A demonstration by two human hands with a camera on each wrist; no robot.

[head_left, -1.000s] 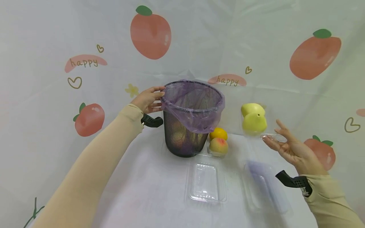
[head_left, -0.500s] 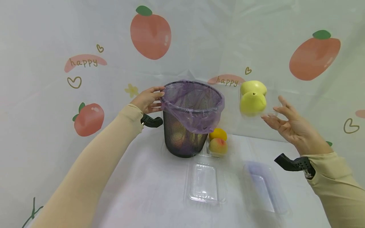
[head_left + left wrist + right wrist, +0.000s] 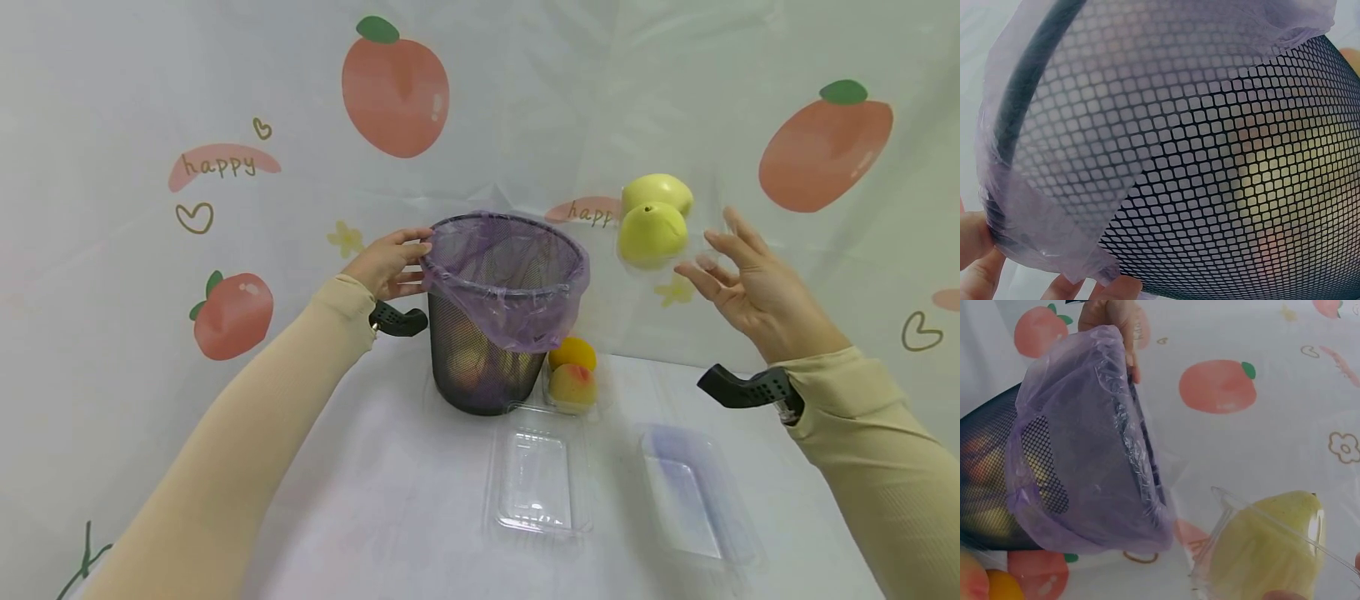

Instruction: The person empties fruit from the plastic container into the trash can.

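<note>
My left hand (image 3: pixel 386 265) grips the rim of a black mesh waste bin (image 3: pixel 480 367), fingers on its left side. A purple bin bag (image 3: pixel 525 321) lines the bin and folds over its rim. Blurred yellow and reddish shapes show through the mesh. My right hand (image 3: pixel 765 287) holds up a clear plastic fruit tray (image 3: pixel 1272 520) by its near right side, to the right of the bin and about level with its rim. Two yellow-green pears (image 3: pixel 652 236) sit in this tray. In the right wrist view, one pear shows behind the tray's transparent edge.
An orange (image 3: pixel 572 354) and a peach (image 3: pixel 573 387) sit in a clear tray against the bin's right side. In front lies another clear tray (image 3: pixel 538 483), and a bluish-tinted one (image 3: pixel 686 492) lies farther right. A printed cloth (image 3: pixel 480 100) hangs behind.
My right hand has lifted the tray of pears from near the table's back edge to about the bin's rim height, drifting slightly left. My left hand keeps its hold on the bin.
</note>
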